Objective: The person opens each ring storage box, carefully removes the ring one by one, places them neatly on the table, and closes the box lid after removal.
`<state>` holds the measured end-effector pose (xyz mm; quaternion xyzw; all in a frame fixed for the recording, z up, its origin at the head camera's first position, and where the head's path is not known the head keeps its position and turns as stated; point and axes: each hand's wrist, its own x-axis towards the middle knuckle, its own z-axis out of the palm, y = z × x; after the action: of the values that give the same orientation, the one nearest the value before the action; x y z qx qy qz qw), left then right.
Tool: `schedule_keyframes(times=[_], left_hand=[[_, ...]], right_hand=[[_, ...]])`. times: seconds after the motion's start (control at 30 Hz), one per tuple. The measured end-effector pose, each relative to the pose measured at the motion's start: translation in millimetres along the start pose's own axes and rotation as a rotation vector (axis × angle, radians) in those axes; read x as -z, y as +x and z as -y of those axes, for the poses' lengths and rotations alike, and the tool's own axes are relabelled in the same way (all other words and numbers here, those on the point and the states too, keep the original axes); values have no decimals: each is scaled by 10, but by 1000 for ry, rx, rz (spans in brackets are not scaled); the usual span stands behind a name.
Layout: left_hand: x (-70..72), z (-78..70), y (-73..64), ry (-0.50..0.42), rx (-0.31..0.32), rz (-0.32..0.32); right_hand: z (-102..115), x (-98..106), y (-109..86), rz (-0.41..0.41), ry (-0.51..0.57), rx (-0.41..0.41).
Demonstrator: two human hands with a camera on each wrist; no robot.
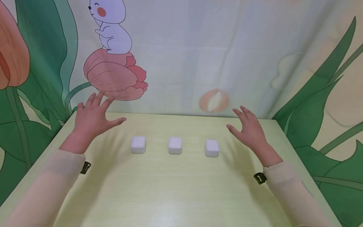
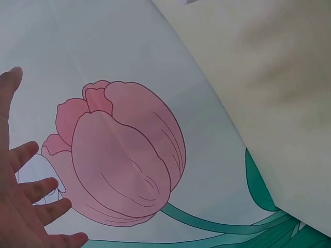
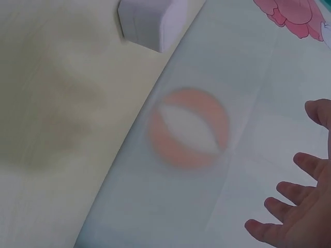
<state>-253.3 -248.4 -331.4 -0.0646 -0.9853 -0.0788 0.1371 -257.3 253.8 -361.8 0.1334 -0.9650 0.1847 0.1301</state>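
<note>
Three white blocks with rounded edges stand in a row on the pale table: a left block (image 1: 138, 145), a middle block (image 1: 175, 145) and a right block (image 1: 211, 148). My left hand (image 1: 92, 118) hovers up and left of the left block, fingers spread and thumb pointing right. On the other side, my right hand (image 1: 249, 129) is raised beyond the right block, its fingers spread and thumb toward the row. Neither hand holds anything. In the right wrist view a white block (image 3: 152, 23) shows at the top, apart from the fingers (image 3: 295, 194).
The pale table (image 1: 170, 192) ends at the back against a printed cloth (image 1: 175, 63) with tulips, leaves and a white animal. Both forearms reach in from the front corners in light sleeves (image 1: 45, 192), with black clips (image 1: 260, 178) near the cuffs.
</note>
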Motion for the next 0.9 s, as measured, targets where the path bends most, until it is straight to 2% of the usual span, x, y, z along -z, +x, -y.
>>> schedule_keyframes(times=[0.17, 0.43, 0.7, 0.8, 0.9], left_hand=[[-28, 34, -43, -17, -22, -44], [-68, 97, -104, -42, -5, -36], [-134, 156, -156, -74, -13, -69], [-177, 180, -183, -100, -8, -63], [-210, 201, -205, -121, 13, -30]], right_hand=[[-21, -64, -27, -39, 21, -1], [-12, -169, -66, -98, 94, 6], [23, -236, -96, -125, 150, 0], [48, -266, -111, -130, 168, 1], [69, -302, -126, -141, 191, 15]])
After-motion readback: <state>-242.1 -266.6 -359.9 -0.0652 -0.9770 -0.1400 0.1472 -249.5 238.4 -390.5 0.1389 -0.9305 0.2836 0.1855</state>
